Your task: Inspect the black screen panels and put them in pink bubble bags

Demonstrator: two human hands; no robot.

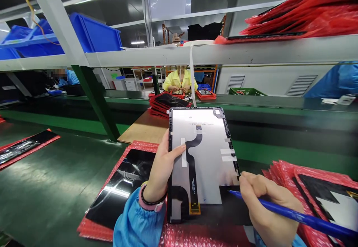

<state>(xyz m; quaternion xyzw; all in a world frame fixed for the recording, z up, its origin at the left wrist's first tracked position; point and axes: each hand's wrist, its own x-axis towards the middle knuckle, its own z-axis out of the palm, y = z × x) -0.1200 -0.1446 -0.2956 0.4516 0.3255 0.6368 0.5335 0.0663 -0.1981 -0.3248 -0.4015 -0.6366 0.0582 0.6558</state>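
Note:
My left hand point(164, 162) grips the left edge of a tablet screen panel point(208, 165), thumb lying across its silvery back. The panel is tilted up towards me, with a black frame, a dark flex cable point(192, 176) and several white tape strips. My right hand point(268, 206) is closed around a long, slim blue pointed tool point(291, 212); its exact kind is unclear. The tool's tip is over the panel's lower right, and whether it touches cannot be told. The right thumb and index finger are at the panel's right edge. Red bubble wrap point(192, 236) lies below.
Left, a glossy black screen point(125, 181) lies on red bubble wrap. More panels in red wrap point(327, 195) are stacked at right, with another stack point(159, 109) beyond. An overhead shelf point(134, 57) and green post point(95, 103) stand ahead. A person in yellow point(180, 79) sits opposite.

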